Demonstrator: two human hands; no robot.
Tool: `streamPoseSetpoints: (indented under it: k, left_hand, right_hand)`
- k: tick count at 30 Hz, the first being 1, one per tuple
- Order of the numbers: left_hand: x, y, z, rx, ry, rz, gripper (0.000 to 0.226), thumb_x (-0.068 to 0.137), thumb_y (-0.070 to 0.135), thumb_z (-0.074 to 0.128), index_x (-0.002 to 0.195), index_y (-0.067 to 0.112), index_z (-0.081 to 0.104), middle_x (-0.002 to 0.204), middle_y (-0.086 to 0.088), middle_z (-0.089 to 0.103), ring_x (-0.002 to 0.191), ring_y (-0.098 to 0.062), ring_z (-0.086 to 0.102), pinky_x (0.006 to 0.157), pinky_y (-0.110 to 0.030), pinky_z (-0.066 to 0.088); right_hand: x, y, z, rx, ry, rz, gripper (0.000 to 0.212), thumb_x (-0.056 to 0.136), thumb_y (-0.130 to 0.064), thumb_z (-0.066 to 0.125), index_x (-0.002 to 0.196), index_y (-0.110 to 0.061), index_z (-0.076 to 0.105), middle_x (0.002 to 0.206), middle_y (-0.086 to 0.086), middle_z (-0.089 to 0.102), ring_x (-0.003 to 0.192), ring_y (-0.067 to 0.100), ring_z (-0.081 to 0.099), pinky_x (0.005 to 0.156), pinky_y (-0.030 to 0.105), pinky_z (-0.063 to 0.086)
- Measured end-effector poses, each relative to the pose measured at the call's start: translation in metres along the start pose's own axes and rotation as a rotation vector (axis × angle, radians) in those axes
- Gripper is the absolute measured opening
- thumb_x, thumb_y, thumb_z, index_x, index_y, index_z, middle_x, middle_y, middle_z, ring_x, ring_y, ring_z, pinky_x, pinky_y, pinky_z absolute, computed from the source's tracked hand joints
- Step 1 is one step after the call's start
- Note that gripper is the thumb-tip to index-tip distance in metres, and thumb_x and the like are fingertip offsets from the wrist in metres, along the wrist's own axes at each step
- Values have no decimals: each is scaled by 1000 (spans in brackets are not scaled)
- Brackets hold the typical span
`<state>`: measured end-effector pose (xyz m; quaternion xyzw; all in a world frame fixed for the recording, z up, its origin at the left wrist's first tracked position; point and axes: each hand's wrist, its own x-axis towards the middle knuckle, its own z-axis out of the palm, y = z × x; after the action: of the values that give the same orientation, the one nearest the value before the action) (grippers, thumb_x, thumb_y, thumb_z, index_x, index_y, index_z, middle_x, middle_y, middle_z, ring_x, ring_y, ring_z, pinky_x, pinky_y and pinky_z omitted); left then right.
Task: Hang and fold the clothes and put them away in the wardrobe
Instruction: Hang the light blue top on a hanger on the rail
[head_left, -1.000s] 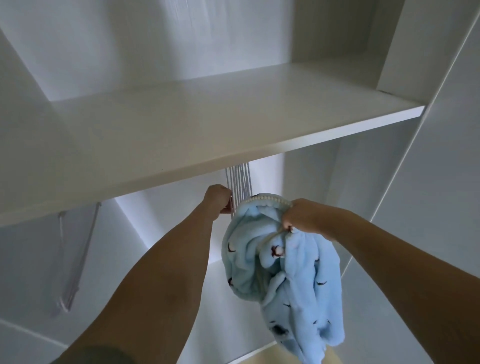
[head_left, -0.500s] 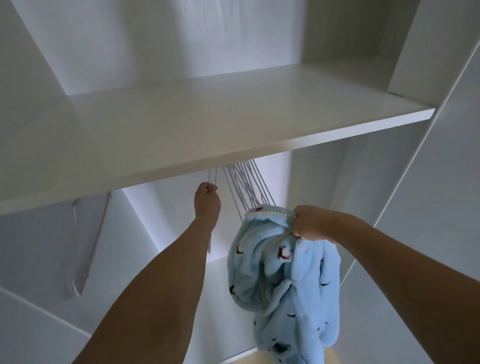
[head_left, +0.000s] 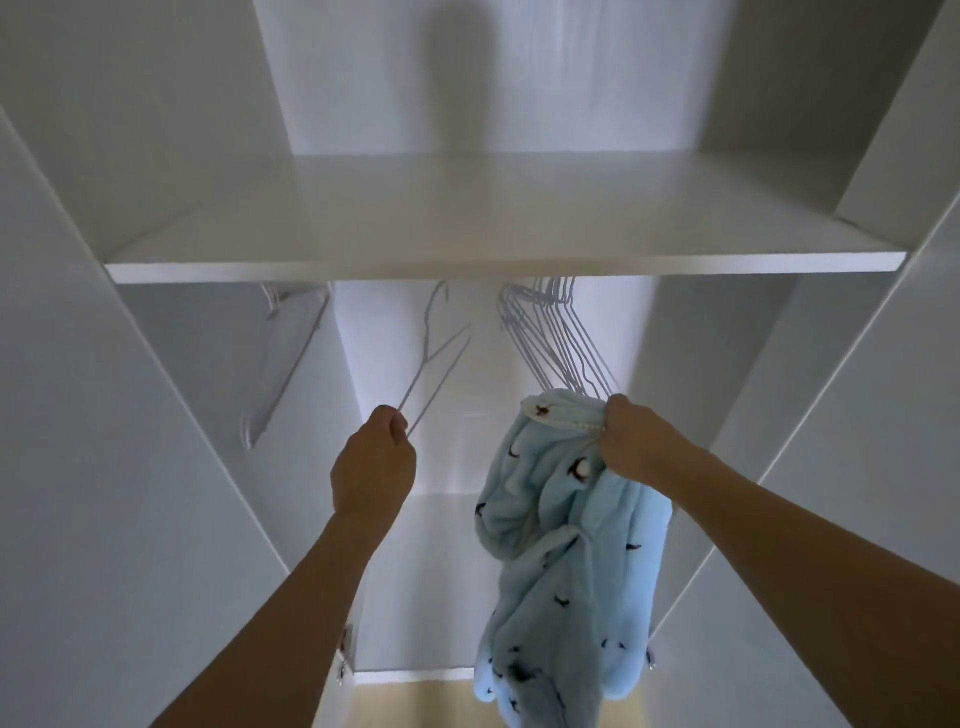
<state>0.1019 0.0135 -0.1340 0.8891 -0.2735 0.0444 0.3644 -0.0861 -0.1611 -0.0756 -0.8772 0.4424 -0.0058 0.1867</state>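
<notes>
My left hand (head_left: 374, 467) pinches the lower end of a thin white wire hanger (head_left: 434, 358), pulled out toward me from under the shelf; its hook is hidden behind the shelf edge. My right hand (head_left: 631, 441) grips the collar of a fluffy light-blue garment (head_left: 566, 561) with small dark prints, which hangs bunched down from my fist. Several more white wire hangers (head_left: 550, 338) hang in a bunch just above and behind the garment. The rail is hidden by the shelf.
A white wardrobe shelf (head_left: 498, 260) spans the view above my hands. White side panels stand left (head_left: 104, 415) and right (head_left: 831, 415). Another hanger (head_left: 280, 358) hangs in the left compartment. A lower shelf (head_left: 441, 571) lies below, with wooden floor at the bottom.
My left hand has slid down from the hanger's top and drawn one hanger away from the bunch toward me. The view has tilted and levelled. My right hand keeps holding the garment.
</notes>
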Motion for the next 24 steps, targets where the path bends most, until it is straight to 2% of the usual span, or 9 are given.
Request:
streamPoseSetpoints:
  k: [3,6,9,12,15,17,19,21,24]
  left_hand:
    - [-31,1,-51,183,81,110,27,102,34,34,91,16,52,68,-3,59,64,-27,56,59,-30,38]
    - [-73,16,-95,323,98,151,33,100,42,34,92,17,55,68,-4,58,59,-26,49,61,-31,37]
    - [-108,35,-126,349,50,113,33,99,45,36,91,22,58,74,-3,63,68,-27,55,65,-31,39]
    - [-137,50,-147,289,-8,91,31,99,44,38,84,25,59,64,5,57,67,-22,56,65,-30,38]
    - [-150,60,-155,272,-92,141,33,99,44,39,83,24,60,63,6,55,66,-18,56,63,-29,40]
    - [-153,65,-154,290,-99,180,33,99,44,37,86,24,60,66,6,55,70,-19,57,65,-30,42]
    - [-153,69,-153,279,-66,202,34,100,44,36,88,23,60,67,5,55,73,-22,57,66,-31,43]
    - [-152,72,-154,272,-48,232,34,100,44,35,89,22,59,73,4,58,75,-23,57,66,-31,42]
    - [-151,73,-157,284,-84,287,34,100,44,34,89,23,58,78,6,60,76,-20,58,65,-30,40]
  right_hand:
    - [-9,6,0,-10,126,-31,19,94,-5,38,111,0,42,109,19,58,96,34,59,72,33,40]
    - [-19,16,-4,-42,221,-56,22,94,-6,39,114,2,42,111,20,57,99,34,58,74,34,41]
    - [-25,24,-11,-169,255,-35,29,93,-8,40,121,0,40,124,23,43,114,38,45,89,40,40]
    - [-18,34,-21,-205,259,37,35,88,-11,43,123,-4,41,130,22,36,120,39,35,98,44,35]
    - [-20,32,-31,56,170,93,35,90,-14,43,122,-2,43,119,24,50,107,41,53,81,40,46]
    - [-30,28,-33,236,204,79,29,91,-10,45,118,0,46,113,24,56,97,40,59,76,40,52]
    - [-40,24,-34,324,227,53,23,93,-8,48,115,0,48,109,21,58,83,33,60,71,43,55]
    - [-50,22,-37,330,245,23,22,94,-7,49,115,-1,47,104,15,54,70,23,53,58,34,52]
    - [-62,19,-47,274,300,-38,22,95,-7,44,116,-1,48,107,16,55,84,28,54,65,33,46]
